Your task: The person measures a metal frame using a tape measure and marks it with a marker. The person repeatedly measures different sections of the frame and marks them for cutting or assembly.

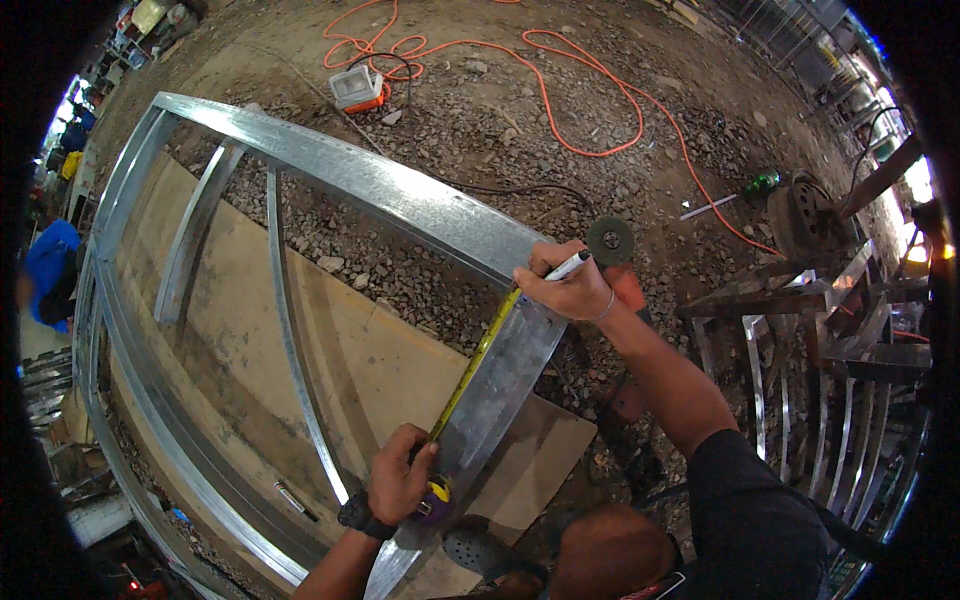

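My left hand (pixel 400 475) is closed around a yellow and dark tape measure (pixel 436 497) at the lower middle. Its yellow blade (pixel 473 368) is drawn out along a galvanized metal channel (pixel 510 372) at the near right of a large metal frame. At the blade's far end, my right hand (pixel 572 292) grips a white marker pen (pixel 568 266), and its fingers touch the frame's corner. The pen slants across the fingers; its lower end is hidden. From that corner a long shiny metal bar (pixel 370 178) runs to the upper left.
Just beyond my right hand lies an angle grinder (pixel 612 241). A tan board (pixel 340 340) lies under the frame, with a thin metal strip (pixel 293 340) crossing it. An orange cord (pixel 560 140) loops over gravel near a small case (pixel 357 90). Dark metalwork (pixel 790 300) stands at right.
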The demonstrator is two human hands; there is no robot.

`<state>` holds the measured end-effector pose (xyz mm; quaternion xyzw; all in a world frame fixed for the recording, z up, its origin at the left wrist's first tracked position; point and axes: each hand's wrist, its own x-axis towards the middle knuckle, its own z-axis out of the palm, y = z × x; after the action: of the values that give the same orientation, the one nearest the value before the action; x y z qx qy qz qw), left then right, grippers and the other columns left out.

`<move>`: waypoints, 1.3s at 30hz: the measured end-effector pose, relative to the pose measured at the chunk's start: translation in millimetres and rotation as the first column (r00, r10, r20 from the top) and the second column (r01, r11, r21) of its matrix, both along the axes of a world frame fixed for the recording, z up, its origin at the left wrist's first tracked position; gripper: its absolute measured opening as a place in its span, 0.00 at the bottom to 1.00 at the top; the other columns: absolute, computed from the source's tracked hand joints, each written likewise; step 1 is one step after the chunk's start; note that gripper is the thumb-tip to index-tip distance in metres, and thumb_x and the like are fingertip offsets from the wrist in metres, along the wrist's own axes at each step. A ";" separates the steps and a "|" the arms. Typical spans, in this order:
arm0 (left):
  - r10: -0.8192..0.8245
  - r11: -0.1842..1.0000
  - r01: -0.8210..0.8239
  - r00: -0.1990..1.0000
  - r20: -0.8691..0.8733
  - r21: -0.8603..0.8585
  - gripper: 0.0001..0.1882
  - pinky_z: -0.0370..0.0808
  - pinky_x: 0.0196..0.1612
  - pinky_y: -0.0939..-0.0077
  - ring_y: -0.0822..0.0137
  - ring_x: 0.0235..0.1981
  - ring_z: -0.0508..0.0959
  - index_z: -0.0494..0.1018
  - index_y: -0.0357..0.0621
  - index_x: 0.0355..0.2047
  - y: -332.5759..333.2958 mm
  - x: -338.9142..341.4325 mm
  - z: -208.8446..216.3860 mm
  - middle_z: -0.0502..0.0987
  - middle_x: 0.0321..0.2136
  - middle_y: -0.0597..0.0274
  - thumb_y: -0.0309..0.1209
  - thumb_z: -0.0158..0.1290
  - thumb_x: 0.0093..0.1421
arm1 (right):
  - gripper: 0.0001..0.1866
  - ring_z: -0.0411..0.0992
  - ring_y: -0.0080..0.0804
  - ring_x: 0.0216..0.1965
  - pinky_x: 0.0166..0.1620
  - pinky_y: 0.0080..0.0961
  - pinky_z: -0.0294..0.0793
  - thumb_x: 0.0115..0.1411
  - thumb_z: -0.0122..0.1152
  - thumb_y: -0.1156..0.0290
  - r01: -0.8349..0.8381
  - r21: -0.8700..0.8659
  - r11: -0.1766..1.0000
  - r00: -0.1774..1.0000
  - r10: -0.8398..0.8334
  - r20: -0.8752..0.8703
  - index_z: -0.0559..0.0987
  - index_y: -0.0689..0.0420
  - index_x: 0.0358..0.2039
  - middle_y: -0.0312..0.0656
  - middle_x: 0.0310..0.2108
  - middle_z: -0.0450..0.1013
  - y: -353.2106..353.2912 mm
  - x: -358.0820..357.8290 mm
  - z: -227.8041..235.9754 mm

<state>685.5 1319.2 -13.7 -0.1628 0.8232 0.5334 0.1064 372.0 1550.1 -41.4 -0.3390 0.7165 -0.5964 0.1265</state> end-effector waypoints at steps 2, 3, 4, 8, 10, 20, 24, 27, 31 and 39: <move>-0.006 1.000 0.005 1.000 -0.023 -0.015 0.08 0.73 0.39 0.70 0.70 0.33 0.73 0.73 0.37 0.40 0.6 -0.6 1.1 0.75 0.29 0.60 0.30 0.57 0.74 | 0.24 0.54 0.16 0.22 0.25 0.31 0.53 0.63 0.70 0.78 -0.003 -0.001 1.000 1.000 0.003 -0.031 0.62 0.58 0.19 0.30 0.17 0.57 0.5 -1.2 -3.4; -0.004 1.000 0.004 1.000 -0.016 -0.014 0.08 0.73 0.39 0.70 0.70 0.33 0.73 0.73 0.37 0.40 1.1 -1.4 2.1 0.75 0.29 0.61 0.30 0.56 0.74 | 0.24 0.54 0.16 0.22 0.25 0.30 0.53 0.63 0.70 0.78 0.006 -0.014 1.000 1.000 -0.006 -0.020 0.62 0.58 0.19 0.30 0.17 0.57 1.0 -1.9 -5.5; -0.002 1.000 0.002 1.000 -0.008 -0.013 0.08 0.73 0.39 0.70 0.70 0.33 0.73 0.73 0.37 0.40 1.6 -2.2 3.5 0.75 0.29 0.61 0.30 0.56 0.74 | 0.24 0.54 0.16 0.22 0.25 0.30 0.53 0.63 0.71 0.78 0.016 -0.026 1.000 1.000 -0.016 -0.010 0.62 0.58 0.19 0.30 0.17 0.58 1.3 -2.7 -7.7; 0.006 1.000 -0.006 1.000 -0.022 -0.012 0.06 0.76 0.37 0.65 0.58 0.29 0.78 0.75 0.39 0.41 0.4 0.7 -0.4 0.77 0.28 0.52 0.29 0.58 0.72 | 0.24 0.57 0.14 0.22 0.25 0.27 0.55 0.63 0.72 0.76 0.042 -0.087 0.995 0.999 -0.039 0.027 0.64 0.56 0.20 0.28 0.18 0.60 2.7 -4.9 -8.8; 0.013 1.000 -0.012 0.999 -0.048 0.002 0.06 0.75 0.36 0.65 0.60 0.29 0.78 0.75 0.39 0.41 -1.5 3.7 -8.6 0.77 0.28 0.52 0.29 0.58 0.72 | 0.23 0.59 0.13 0.23 0.25 0.25 0.57 0.63 0.73 0.75 0.077 -0.123 0.989 0.975 -0.049 0.219 0.65 0.55 0.21 0.26 0.19 0.61 2.2 -3.6 -3.9; 0.023 1.000 -0.023 1.000 -0.012 -0.012 0.08 0.74 0.36 0.66 0.63 0.28 0.76 0.75 0.39 0.40 0.3 0.9 -3.5 0.75 0.26 0.53 0.31 0.58 0.72 | 0.26 0.61 0.12 0.18 0.22 0.23 0.57 0.65 0.72 0.78 0.119 -0.141 0.983 0.974 -0.089 0.206 0.61 0.51 0.20 0.27 0.18 0.63 3.4 -2.7 -10.0; 0.035 0.999 -0.036 0.999 -0.034 -0.016 0.08 0.74 0.35 0.66 0.64 0.28 0.75 0.74 0.38 0.40 1.1 1.5 -3.0 0.75 0.26 0.53 0.31 0.58 0.72 | 0.23 0.62 0.13 0.19 0.24 0.22 0.58 0.65 0.72 0.77 0.202 -0.115 0.973 0.936 -0.157 0.315 0.65 0.52 0.20 0.27 0.19 0.64 8.0 6.8 2.0; 0.043 0.999 -0.044 0.999 -0.021 -0.004 0.08 0.73 0.34 0.66 0.65 0.28 0.75 0.74 0.38 0.39 2.6 1.6 -3.9 0.75 0.25 0.53 0.31 0.58 0.72 | 0.22 0.63 0.13 0.20 0.24 0.22 0.59 0.65 0.72 0.76 0.189 -0.132 0.973 0.946 -0.145 0.291 0.67 0.53 0.20 0.27 0.19 0.65 10.7 8.1 -9.0; 0.041 0.999 -0.042 0.999 -0.030 -0.014 0.08 0.72 0.34 0.67 0.65 0.27 0.74 0.74 0.39 0.40 1.0 4.2 -9.7 0.74 0.25 0.55 0.31 0.58 0.72 | 0.23 0.63 0.13 0.21 0.25 0.22 0.59 0.65 0.72 0.76 0.139 -0.112 0.984 0.973 -0.114 0.200 0.66 0.53 0.20 0.27 0.19 0.65 5.5 8.5 -12.9; 0.027 1.000 -0.027 0.999 -0.022 0.005 0.08 0.72 0.35 0.68 0.68 0.29 0.73 0.73 0.39 0.40 1.1 0.7 -2.9 0.74 0.26 0.58 0.31 0.58 0.72 | 0.24 0.59 0.13 0.23 0.26 0.25 0.58 0.65 0.72 0.76 0.098 -0.047 0.994 0.992 -0.094 0.084 0.64 0.53 0.20 0.27 0.20 0.63 4.4 19.2 -13.4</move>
<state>686.1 1320.3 -16.7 -0.1678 0.8209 0.5383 0.0905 391.1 1554.5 -54.8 -0.2826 0.7107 -0.6333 0.1184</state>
